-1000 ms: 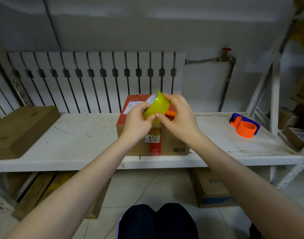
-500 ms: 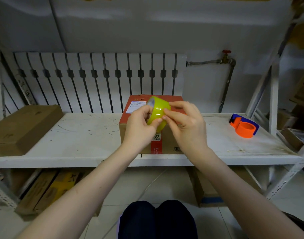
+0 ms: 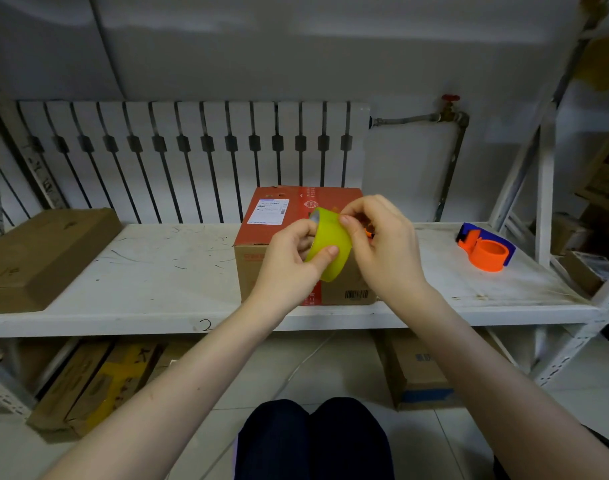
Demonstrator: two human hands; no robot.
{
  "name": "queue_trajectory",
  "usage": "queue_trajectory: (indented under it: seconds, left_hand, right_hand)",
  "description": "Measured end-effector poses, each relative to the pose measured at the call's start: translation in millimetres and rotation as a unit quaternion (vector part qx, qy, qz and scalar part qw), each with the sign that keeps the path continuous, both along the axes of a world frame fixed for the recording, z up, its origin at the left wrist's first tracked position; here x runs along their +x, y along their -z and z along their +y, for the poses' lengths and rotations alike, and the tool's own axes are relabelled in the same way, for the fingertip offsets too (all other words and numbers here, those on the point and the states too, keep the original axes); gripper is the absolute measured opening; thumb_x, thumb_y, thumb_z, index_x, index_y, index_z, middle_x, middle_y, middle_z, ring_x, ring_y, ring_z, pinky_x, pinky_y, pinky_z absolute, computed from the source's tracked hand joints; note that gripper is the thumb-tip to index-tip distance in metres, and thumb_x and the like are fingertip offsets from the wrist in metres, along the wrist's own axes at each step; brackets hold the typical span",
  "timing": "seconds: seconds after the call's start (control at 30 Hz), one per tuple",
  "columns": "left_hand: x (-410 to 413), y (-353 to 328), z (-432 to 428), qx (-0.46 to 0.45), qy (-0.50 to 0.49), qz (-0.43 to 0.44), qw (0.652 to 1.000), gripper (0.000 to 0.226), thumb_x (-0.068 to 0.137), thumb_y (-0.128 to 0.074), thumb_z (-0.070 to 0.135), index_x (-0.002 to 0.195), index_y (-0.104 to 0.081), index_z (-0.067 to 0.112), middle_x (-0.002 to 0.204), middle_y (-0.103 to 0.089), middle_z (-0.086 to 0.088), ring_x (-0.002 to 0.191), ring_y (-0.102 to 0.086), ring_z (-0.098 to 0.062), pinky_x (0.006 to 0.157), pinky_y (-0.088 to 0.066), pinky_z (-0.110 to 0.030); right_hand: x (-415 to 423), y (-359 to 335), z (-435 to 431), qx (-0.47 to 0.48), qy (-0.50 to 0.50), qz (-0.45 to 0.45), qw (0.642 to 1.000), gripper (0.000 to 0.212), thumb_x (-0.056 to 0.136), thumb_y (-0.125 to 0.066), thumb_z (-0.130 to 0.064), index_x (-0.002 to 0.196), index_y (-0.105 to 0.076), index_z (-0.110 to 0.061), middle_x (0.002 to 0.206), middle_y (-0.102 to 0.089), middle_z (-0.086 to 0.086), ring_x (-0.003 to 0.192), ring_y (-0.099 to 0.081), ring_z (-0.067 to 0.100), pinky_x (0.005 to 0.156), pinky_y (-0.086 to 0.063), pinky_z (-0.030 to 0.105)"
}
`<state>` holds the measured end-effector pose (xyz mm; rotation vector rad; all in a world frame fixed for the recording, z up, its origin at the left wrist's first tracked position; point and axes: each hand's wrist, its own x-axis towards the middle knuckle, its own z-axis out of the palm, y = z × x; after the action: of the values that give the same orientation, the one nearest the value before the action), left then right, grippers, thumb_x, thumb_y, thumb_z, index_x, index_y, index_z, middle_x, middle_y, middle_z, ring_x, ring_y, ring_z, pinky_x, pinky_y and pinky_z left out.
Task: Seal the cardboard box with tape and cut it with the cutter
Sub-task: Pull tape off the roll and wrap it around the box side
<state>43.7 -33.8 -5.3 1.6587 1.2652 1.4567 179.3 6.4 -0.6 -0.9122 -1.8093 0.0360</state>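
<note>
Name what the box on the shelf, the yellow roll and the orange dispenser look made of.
Box: corrugated cardboard, matte brown sides, printed red top, with a paper label.
Yellow roll: likely plastic adhesive tape, smooth with a slight sheen.
Orange dispenser: seemingly moulded plastic, uniform orange with a blue part.

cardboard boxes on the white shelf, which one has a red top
The cardboard box behind the hands, with a red top and white label. The flat box at the shelf's left end is plain brown.

My left hand (image 3: 289,268): mid-frame, fingers curled, gripping; my right hand (image 3: 382,244): just beside, fingertips (image 3: 344,220) pinching; forearms bare.
</note>
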Motion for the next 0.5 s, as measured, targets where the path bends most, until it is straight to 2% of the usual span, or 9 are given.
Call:
queue_trajectory:
  seconds: [0.03,0.1,0.2,0.27,0.33,0.5]
  left_hand:
    - [0,1,-1,-0.009,0.022,-0.001,1.0,0.017,0.086,-0.065,0.01,0.102,-0.059,0.012,0.094,-0.069,0.001,0.085,-0.067,-0.005,0.072,-0.055,-0.019]
    - [1,6,-2,-0.023,0.056,0.006,0.998,0.023,0.085,-0.065,0.008,0.106,-0.056,0.016,0.094,-0.067,0.006,0.082,-0.066,0.001,0.069,-0.054,-0.016]
    - [2,13,-3,-0.021,0.046,0.008,0.999,0.021,0.086,-0.063,0.005,0.096,-0.058,0.022,0.088,-0.067,0.007,0.077,-0.066,0.002,0.069,-0.053,-0.016]
    - [3,15,-1,-0.017,0.024,0.009,1.0,0.019,0.085,-0.064,0.007,0.091,-0.059,0.024,0.086,-0.067,0.007,0.078,-0.066,-0.002,0.073,-0.054,-0.022]
    - [7,16,0,-0.022,0.011,0.012,1.0,0.016,0.085,-0.065,0.009,0.096,-0.06,0.019,0.09,-0.069,0.003,0.085,-0.068,-0.01,0.08,-0.056,-0.031]
    - [13,22,-1,-0.033,-0.006,0.014,0.999,0.023,0.08,-0.068,0.018,0.1,-0.062,0.009,0.094,-0.073,-0.008,0.088,-0.07,-0.022,0.084,-0.056,-0.05]
  right_hand:
    - [1,0,1,-0.006,-0.002,-0.003,1.0,0.006,0.092,-0.056,-0.019,0.088,-0.059,-0.015,0.088,-0.059,-0.004,0.083,-0.054,0.014,0.068,-0.048,0.036]
    - [4,-1,4,-0.023,0.0,-0.008,1.0,0.006,0.092,-0.056,-0.018,0.088,-0.059,-0.015,0.088,-0.058,-0.004,0.083,-0.054,0.014,0.069,-0.047,0.033]
    - [7,1,5,-0.012,0.016,-0.036,0.999,0.01,0.093,-0.054,-0.018,0.089,-0.06,-0.011,0.088,-0.059,0.0,0.085,-0.054,0.017,0.069,-0.043,0.029]
    - [6,4,3,0.041,0.034,-0.073,0.996,0.017,0.093,-0.048,-0.019,0.088,-0.06,-0.008,0.087,-0.059,0.006,0.083,-0.054,0.02,0.068,-0.039,0.027]
    - [5,9,-1,0.086,0.04,-0.09,0.991,0.023,0.093,-0.043,-0.02,0.086,-0.06,-0.005,0.085,-0.06,0.01,0.08,-0.053,0.023,0.066,-0.037,0.026]
    - [11,16,-6,0.137,0.048,-0.112,0.983,0.021,0.093,-0.046,-0.015,0.084,-0.061,-0.002,0.082,-0.06,0.013,0.075,-0.053,0.027,0.062,-0.041,0.032]
